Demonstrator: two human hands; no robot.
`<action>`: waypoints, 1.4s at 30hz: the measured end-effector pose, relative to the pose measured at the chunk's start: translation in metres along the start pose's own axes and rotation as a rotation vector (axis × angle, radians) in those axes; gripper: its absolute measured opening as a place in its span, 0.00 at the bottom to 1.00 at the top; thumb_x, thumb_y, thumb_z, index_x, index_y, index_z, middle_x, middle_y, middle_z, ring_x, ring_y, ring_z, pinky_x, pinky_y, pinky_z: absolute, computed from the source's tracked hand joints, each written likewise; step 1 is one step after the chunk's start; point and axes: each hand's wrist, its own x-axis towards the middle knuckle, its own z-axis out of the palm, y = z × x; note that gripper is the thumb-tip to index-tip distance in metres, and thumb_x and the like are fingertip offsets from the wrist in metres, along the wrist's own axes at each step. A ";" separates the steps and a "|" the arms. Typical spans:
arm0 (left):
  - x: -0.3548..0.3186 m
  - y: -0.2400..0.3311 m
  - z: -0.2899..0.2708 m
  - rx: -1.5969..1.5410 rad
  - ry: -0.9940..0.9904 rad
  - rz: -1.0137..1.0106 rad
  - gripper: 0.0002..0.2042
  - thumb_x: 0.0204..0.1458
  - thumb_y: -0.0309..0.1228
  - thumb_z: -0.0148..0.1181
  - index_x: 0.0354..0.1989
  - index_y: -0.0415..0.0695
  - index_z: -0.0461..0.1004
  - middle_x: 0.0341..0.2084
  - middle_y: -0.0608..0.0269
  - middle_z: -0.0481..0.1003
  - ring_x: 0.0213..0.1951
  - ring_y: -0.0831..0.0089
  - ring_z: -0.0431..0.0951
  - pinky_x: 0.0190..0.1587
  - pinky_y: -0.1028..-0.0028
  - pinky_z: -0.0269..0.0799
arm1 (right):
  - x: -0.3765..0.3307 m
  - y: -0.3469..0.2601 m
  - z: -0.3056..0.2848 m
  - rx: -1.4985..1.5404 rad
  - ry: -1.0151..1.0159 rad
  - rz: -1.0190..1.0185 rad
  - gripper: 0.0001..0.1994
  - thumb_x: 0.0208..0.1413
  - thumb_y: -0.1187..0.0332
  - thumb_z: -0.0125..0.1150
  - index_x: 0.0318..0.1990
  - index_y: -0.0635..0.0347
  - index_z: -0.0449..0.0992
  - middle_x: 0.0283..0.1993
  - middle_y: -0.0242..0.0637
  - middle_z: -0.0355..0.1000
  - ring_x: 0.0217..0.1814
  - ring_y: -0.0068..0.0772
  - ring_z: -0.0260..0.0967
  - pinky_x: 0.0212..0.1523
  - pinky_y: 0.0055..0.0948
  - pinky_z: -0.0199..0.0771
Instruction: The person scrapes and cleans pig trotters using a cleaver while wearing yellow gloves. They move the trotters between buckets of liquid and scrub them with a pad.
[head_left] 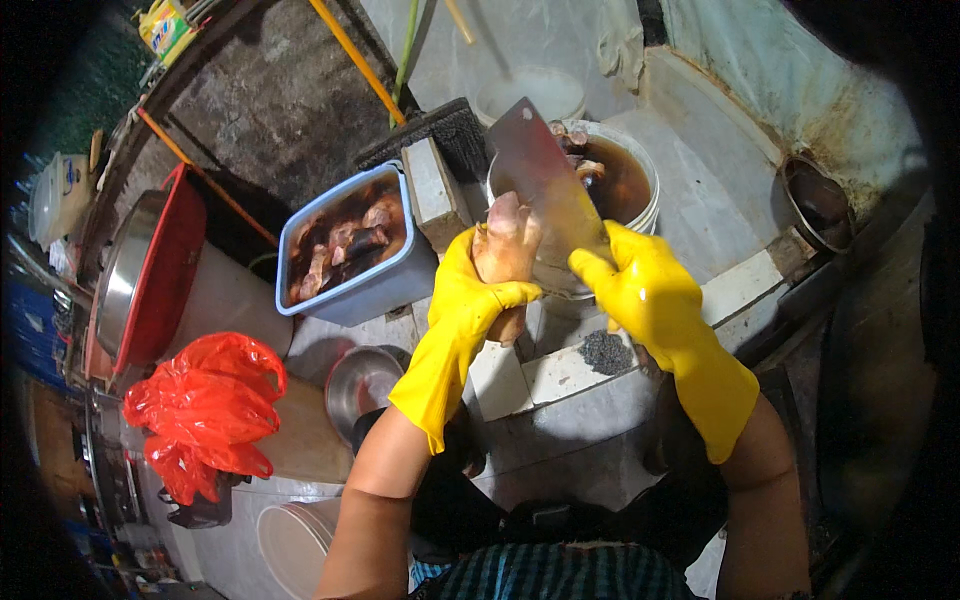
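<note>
We see white bucket (640,215) of dark liquid as landmark. Blue tub (385,285) of meat left of bucket. Our right hand (650,290) clamps cleaver (545,185) over bucket; left hand (475,295) grips pig trotter (507,245) beside blade.

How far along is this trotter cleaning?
Done, it seems: pieces lie in the blue tub. In hand: the left hand grips a trotter while the right hand holds a cleaver against it. Left: more pieces soak in the white bucket.
</note>
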 end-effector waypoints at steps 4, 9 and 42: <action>0.003 -0.011 -0.009 -0.113 -0.081 -0.015 0.43 0.32 0.16 0.77 0.64 0.36 0.67 0.51 0.54 0.77 0.51 0.62 0.79 0.53 0.64 0.77 | 0.027 0.005 -0.034 -0.071 0.160 0.135 0.14 0.64 0.60 0.60 0.46 0.62 0.78 0.24 0.36 0.76 0.19 0.30 0.73 0.24 0.31 0.73; 0.030 0.034 -0.003 0.458 0.033 0.210 0.49 0.29 0.31 0.83 0.68 0.43 0.65 0.57 0.42 0.76 0.60 0.47 0.76 0.62 0.60 0.72 | 0.039 0.016 -0.075 0.230 0.157 0.209 0.11 0.65 0.61 0.59 0.45 0.60 0.77 0.22 0.37 0.76 0.17 0.28 0.72 0.21 0.28 0.68; 0.145 0.083 0.131 1.184 -1.011 0.468 0.22 0.53 0.42 0.64 0.54 0.45 0.82 0.52 0.45 0.80 0.57 0.49 0.78 0.61 0.56 0.69 | 0.029 0.054 -0.091 0.181 0.300 0.265 0.12 0.64 0.66 0.59 0.50 0.60 0.79 0.22 0.33 0.71 0.18 0.26 0.67 0.23 0.29 0.71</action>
